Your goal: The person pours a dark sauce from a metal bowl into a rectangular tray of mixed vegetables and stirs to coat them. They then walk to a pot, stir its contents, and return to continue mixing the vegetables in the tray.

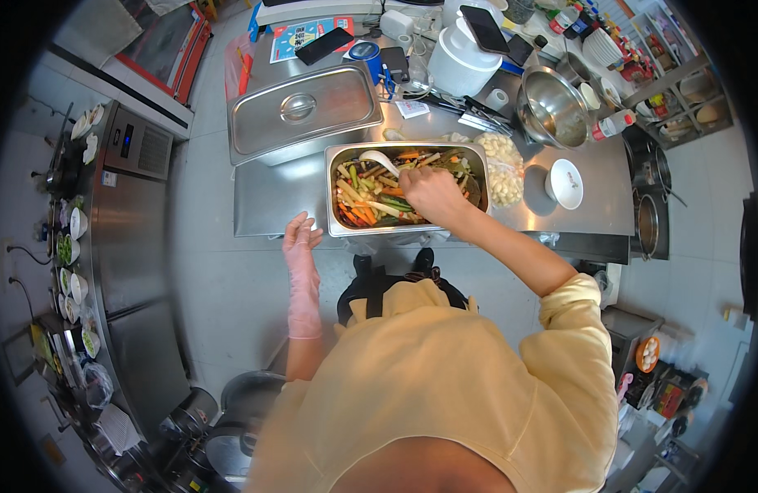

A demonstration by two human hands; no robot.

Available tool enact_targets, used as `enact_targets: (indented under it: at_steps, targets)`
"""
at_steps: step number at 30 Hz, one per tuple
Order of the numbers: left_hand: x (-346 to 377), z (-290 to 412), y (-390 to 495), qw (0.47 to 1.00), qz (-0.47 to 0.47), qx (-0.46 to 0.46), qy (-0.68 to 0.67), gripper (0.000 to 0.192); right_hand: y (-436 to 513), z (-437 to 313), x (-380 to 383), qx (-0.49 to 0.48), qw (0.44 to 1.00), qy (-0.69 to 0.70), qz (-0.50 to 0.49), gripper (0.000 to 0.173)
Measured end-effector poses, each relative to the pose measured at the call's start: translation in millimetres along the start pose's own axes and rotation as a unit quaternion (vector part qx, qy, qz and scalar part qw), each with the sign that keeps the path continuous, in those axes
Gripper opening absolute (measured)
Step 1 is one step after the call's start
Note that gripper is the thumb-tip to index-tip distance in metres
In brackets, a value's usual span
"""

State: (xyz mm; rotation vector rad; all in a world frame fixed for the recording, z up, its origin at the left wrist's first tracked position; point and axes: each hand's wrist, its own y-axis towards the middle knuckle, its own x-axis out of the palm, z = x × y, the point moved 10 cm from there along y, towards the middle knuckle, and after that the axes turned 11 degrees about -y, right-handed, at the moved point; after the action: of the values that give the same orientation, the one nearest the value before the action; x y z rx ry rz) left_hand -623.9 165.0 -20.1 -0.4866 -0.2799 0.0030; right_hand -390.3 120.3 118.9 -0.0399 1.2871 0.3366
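My bare right hand (433, 196) is closed around the handle of a white spoon (380, 159), over a deep rectangular steel food pan (410, 230). Cut vegetables (365, 190) fill the pan: carrot sticks, green pieces and pale strips, with dark liquid between them. The spoon's bowl lies over the pan's far left part. My left hand (302, 234), in a pink glove, hangs at the table's front edge, left of the pan, holding nothing. A clear bag of peeled garlic cloves (501, 169) touches or nearly touches the pan's right side.
Behind and left of the pan sits a lidded steel pan (336, 111). A white bowl (564, 184) and a steel mixing bowl (554, 108) stand to the right. Phones (325, 46), a white lidded bucket (462, 58) and knives (485, 117) crowd the table's back. A steel refrigerated counter (136, 246) runs along the left.
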Motion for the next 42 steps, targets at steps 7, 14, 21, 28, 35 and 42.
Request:
enact_targets:
  at_steps: [7,14,21,28,35,42]
  targets:
    - [5,4,2,1.000,-0.008,0.002,-0.001,0.027,6,-27,34,-0.061,0.995,-0.001,-0.079,0.011]
    - [0,0,2,1.000,-0.004,0.001,-0.003,0.027,16,-3,1,0.017,0.997,0.066,-0.044,0.019]
    - [2,-2,2,1.000,-0.007,0.001,0.001,0.027,29,-10,25,0.031,0.997,0.059,-0.042,0.014]
    - [-4,1,0,1.000,-0.002,0.005,0.001,0.027,-6,28,-22,0.031,0.991,0.121,-0.039,0.007]
    - [-3,-5,2,1.000,-0.009,0.000,-0.003,0.027,-68,-13,-32,-0.084,0.992,0.056,-0.079,0.010]
    - [3,-3,3,1.000,-0.016,0.005,0.004,0.028,-67,-23,-6,-0.078,0.996,0.013,-0.038,0.016]
